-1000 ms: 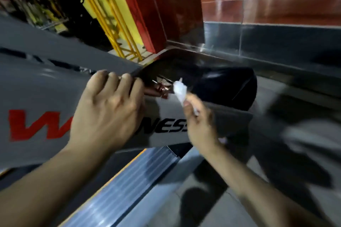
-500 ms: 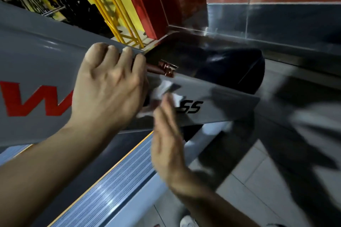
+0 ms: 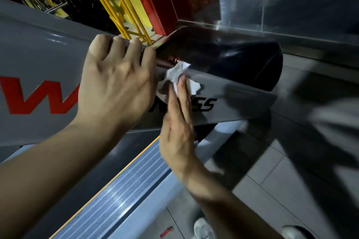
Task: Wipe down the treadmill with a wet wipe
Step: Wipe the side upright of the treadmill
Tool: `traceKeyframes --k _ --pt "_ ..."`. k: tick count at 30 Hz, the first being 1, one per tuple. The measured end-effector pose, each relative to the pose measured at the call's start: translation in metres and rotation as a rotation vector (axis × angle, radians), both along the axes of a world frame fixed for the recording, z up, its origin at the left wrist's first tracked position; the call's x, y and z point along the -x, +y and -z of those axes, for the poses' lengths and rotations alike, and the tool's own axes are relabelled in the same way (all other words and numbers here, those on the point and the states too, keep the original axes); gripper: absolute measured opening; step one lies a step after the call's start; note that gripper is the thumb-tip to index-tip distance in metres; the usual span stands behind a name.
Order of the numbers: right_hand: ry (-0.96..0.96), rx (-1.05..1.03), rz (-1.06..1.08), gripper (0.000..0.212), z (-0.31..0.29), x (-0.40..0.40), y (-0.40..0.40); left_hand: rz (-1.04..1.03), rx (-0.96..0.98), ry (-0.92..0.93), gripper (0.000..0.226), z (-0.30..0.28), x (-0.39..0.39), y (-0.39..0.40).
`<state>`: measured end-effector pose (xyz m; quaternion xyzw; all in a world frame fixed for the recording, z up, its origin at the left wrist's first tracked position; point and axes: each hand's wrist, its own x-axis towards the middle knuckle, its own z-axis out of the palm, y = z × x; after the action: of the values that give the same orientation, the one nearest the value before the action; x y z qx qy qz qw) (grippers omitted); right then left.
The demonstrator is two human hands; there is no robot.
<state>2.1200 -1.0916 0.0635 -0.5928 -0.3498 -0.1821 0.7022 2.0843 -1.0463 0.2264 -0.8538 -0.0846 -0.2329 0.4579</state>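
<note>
The right hand's [image 3: 177,132] fingers [image 3: 181,91] lie straight and together, pressing the crumpled white wet wipe [image 3: 177,75] flat against the treadmill's grey side panel [image 3: 233,93], just above the black lettering [image 3: 202,104]. The left hand [image 3: 114,83] hooks its curled fingers [image 3: 120,44] over the panel's top edge, seemingly to steady the body. Below runs the ribbed foot rail [image 3: 120,190].

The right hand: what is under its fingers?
A crumpled white wet wipe, pressed by the right hand onto the grey treadmill panel. The covered lettering cannot be read.
</note>
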Motion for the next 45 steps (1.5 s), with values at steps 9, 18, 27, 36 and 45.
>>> traceKeyframes --k 9,18,27,36,45 --pt "0.176 0.097 0.101 0.055 0.064 0.022 0.0 -0.007 0.02 -0.026 0.027 0.0 -0.003 -0.001" --pt "0.335 0.198 0.083 0.06 0.117 0.004 -0.004 -0.053 0.049 -0.018 0.032 -0.002 -0.002 -0.004" --pt "0.051 0.147 -0.033 0.065 0.026 -0.016 -0.01 -0.117 0.082 0.002 0.041 -0.002 -0.003 -0.008" --pt "0.293 0.186 0.097 0.054 0.05 -0.138 -0.033 0.138 0.15 0.111 0.043 0.017 -0.018 -0.008" --pt "0.288 0.17 -0.184 0.035 0.004 -0.128 -0.033 0.085 0.171 0.186 0.047 0.051 -0.064 -0.02"
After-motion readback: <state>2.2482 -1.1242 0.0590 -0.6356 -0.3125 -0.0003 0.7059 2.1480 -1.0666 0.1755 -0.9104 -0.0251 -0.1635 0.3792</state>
